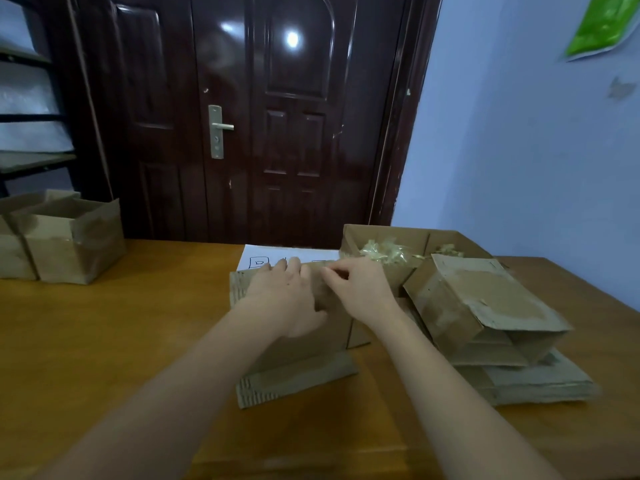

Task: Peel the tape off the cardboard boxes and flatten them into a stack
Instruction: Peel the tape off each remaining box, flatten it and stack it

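A brown cardboard box (304, 344) stands in the middle of the wooden table (121, 341), its lower flap spread toward me. My left hand (287, 299) lies over the box's top with the fingers draped across the far edge. My right hand (360, 289) is beside it, fingertips pinching at the top edge where the tape runs; the tape itself is too small to make out. To the right, a partly collapsed box (485, 306) rests on a stack of flattened boxes (536, 382).
An open box holding crumpled peeled tape (384, 254) sits behind the stack. Taped boxes (69, 237) stand at the table's far left. A white sheet of paper (277, 258) lies behind the box. A dark door and a shelf rack are beyond the table.
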Demonstrator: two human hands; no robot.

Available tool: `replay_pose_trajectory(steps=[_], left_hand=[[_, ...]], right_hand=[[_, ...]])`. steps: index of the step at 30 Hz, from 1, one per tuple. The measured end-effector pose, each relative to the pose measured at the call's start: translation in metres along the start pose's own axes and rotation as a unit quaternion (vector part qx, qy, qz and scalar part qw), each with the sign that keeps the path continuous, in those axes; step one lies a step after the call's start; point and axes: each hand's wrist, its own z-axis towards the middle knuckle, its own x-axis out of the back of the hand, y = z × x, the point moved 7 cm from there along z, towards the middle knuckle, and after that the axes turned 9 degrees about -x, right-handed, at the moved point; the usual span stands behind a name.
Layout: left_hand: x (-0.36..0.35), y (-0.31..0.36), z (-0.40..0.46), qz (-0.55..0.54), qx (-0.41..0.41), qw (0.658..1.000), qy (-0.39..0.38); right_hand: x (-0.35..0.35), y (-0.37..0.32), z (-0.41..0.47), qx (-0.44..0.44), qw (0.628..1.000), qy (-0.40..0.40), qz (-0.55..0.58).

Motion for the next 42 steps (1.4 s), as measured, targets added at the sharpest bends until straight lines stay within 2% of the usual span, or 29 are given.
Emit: replay_pose_trajectory(steps=[3,6,8,13,16,20,22,24,26,30,33,34,37,42], left_hand=[[-0.004,0.003,0.007,-0.041,0.013,0.998,0.040],[-0.010,-0.004,0.011,-0.057,0.008,0.995,0.076],[-0.013,-0.007,0.013,-0.049,-0.006,0.996,0.078],[-0.014,-0.020,0.012,-0.029,-0.038,0.997,0.067],[-0.014,-0.025,0.010,-0.018,-0.049,0.997,0.062],[-0.016,-0.024,0.011,-0.017,-0.051,0.996,0.074],[-0.017,-0.025,0.011,-0.016,-0.052,0.995,0.081],[-0.019,-0.026,0.013,-0.016,-0.053,0.995,0.082],[-0.020,-0.026,0.014,-0.014,-0.055,0.995,0.086],[-0.022,-0.027,0.015,-0.017,-0.058,0.994,0.092],[-0.023,-0.029,0.015,-0.017,-0.060,0.994,0.094],[-0.023,-0.029,0.015,-0.016,-0.061,0.993,0.095],[-0.024,-0.029,0.016,-0.014,-0.061,0.993,0.098],[-0.025,-0.029,0.016,-0.018,-0.059,0.993,0.104]], right_hand=[[-0.003,0.003,0.002,-0.030,0.998,0.017,0.059],[-0.007,0.028,0.004,-0.142,0.983,0.008,0.112],[-0.014,0.040,0.004,-0.200,0.959,-0.012,0.200],[-0.010,0.057,0.005,-0.250,0.926,0.058,0.277],[-0.005,0.057,0.002,-0.206,0.951,0.095,0.210],[0.001,0.035,-0.005,-0.074,0.984,0.158,0.043],[0.002,0.032,-0.002,-0.055,0.989,0.128,0.050],[0.004,0.034,0.001,-0.069,0.987,0.078,0.120],[0.002,0.039,0.004,-0.102,0.971,0.041,0.210],[-0.012,0.059,0.005,-0.217,0.906,-0.009,0.363],[-0.006,0.077,0.006,-0.272,0.860,0.053,0.428],[-0.002,0.083,0.006,-0.278,0.857,0.080,0.426],[0.003,0.094,0.010,-0.273,0.894,0.123,0.333],[0.018,0.096,0.036,-0.211,0.948,0.172,0.167]])
